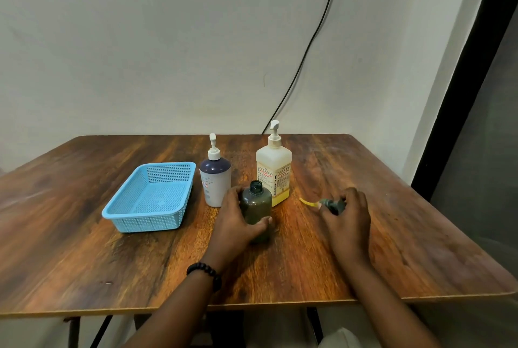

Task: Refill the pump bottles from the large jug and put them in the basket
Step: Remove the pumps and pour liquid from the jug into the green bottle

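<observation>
A basket [151,197] is set on the table [84,258] toward its left edge. Just to its right a pump bottle [215,180] is stood, and further right, nearer the far edge, a larger pump bottle [274,171]. In front of and between these two an uncapped bottle [256,207] is placed upright. A detached pump head [329,204] is found to its right, toward the right edge.

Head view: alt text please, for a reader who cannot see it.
A person's left hand grips an uncapped dark bottle upright on a wooden table, while the right hand holds its removed pump just right of it. Behind stand two pump bottles, a white-and-purple one and a clear one with yellow liquid; a blue basket sits left.
</observation>
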